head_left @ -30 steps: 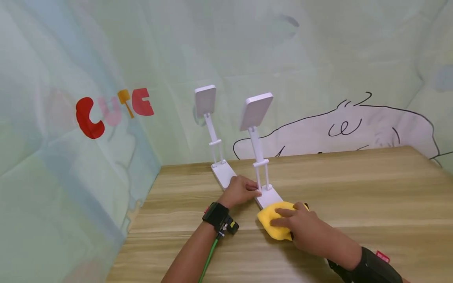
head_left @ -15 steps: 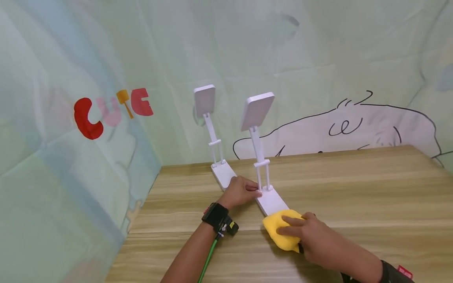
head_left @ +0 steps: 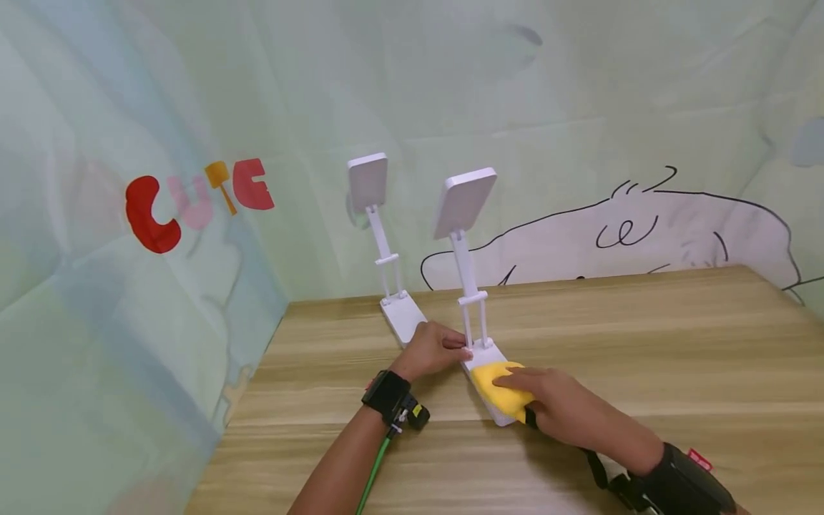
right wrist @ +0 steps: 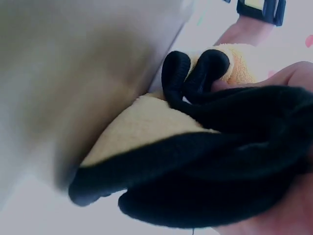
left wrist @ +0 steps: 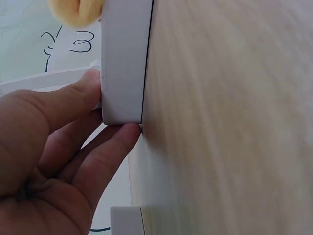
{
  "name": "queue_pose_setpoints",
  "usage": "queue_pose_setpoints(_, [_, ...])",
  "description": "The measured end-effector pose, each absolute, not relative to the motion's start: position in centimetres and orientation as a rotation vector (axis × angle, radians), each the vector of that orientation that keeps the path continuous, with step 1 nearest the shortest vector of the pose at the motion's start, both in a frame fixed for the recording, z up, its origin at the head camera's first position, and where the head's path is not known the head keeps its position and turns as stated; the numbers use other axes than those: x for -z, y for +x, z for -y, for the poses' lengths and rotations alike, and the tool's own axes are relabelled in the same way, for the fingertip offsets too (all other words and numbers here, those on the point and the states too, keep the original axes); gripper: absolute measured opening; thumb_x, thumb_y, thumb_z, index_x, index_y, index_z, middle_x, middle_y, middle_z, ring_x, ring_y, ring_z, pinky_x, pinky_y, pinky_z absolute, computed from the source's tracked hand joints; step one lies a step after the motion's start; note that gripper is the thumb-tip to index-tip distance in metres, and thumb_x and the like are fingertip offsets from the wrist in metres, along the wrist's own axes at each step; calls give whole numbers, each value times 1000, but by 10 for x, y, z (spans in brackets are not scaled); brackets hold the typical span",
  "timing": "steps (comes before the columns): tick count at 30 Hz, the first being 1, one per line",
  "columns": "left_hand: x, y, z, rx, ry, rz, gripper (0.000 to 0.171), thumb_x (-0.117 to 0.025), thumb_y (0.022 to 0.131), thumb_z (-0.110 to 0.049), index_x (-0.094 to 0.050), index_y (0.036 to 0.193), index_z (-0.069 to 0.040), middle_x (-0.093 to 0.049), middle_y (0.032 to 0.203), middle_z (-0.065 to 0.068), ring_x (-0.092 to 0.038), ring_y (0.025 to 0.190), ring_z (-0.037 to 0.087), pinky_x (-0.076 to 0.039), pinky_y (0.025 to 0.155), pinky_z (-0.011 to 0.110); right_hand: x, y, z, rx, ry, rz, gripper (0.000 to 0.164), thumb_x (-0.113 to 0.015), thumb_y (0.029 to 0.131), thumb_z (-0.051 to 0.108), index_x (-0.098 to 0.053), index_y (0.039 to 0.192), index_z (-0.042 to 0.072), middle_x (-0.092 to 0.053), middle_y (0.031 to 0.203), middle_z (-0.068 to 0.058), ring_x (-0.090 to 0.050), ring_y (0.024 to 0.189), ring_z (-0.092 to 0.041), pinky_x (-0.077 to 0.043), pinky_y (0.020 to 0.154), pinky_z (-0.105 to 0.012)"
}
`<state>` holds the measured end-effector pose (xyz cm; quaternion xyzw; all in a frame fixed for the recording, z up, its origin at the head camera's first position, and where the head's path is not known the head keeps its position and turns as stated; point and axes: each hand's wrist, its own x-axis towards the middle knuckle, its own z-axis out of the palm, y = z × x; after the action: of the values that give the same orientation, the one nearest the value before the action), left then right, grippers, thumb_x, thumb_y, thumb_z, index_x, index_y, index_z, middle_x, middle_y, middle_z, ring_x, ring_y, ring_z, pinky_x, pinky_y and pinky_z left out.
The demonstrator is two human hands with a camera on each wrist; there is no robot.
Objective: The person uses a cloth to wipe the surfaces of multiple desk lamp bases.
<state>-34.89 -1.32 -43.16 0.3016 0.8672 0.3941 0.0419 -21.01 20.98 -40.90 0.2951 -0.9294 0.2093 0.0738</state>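
Observation:
A white phone stand [head_left: 466, 202] stands upright on the wooden table, its flat base toward me. My left hand [head_left: 433, 350] grips the far end of that base beside the hinge. In the left wrist view, the thumb lies on top of the base [left wrist: 124, 63] and a fingertip sits at its end edge. My right hand [head_left: 569, 409] holds a bunched yellow cloth [head_left: 492, 385] with its fingers over it, pressed on the middle of the base. The right wrist view shows the cloth's black edging [right wrist: 146, 156] folded toward the palm.
Behind and to the left stands a second white phone stand [head_left: 368, 181], its base partly hidden by my left hand. A printed fabric backdrop [head_left: 579, 129] rises at the table's [head_left: 644, 343] back and left. A green cable [head_left: 373, 476] runs along the left forearm.
My right hand and the cloth first slid toward the base's near end, then moved back up it, so the near end now shows. My left hand keeps its hold on the stand.

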Motion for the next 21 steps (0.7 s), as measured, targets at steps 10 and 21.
queue_pose_setpoints(10, [433, -350, 13, -1237, 930, -2606, 23, -73, 87, -9, -74, 109, -3, -76, 99, 11, -74, 91, 13, -55, 71, 15, 407, -252, -200, -735, 742, 2838, 61, -53, 71, -17, -68, 123, 9, -68, 124, -13, -63, 102, -21, -52, 79, -36])
queue_pose_setpoints(21, [432, -348, 9, -1201, 930, -2673, 21, -72, 87, -10, -76, 106, -3, -76, 96, 10, -74, 87, 10, -54, 68, 13, 408, -262, -201, -795, 666, 2903, 60, -51, 70, -17, -70, 118, 12, -69, 121, -12, -58, 90, -20, -45, 72, -31])
